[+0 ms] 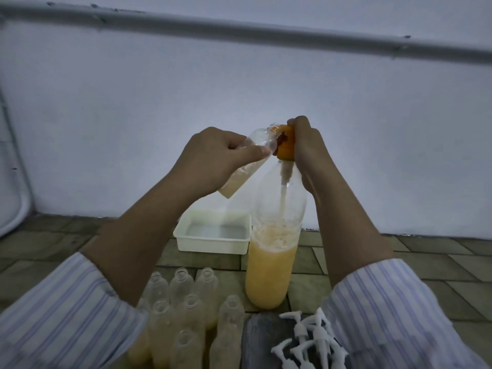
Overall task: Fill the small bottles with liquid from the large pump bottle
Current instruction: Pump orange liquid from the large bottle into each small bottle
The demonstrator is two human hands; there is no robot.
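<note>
Orange pump head [286, 145] gripped by our right hand [306, 150], our left hand [215, 158] tilting a small bottle [247, 161] against its spout to catch liquid

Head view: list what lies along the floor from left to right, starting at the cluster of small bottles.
Cluster of small bottles → large pump bottle → pile of white pump heads. The white tray sits farther back, overlapping both bottles in the order, so it is left out.
</note>
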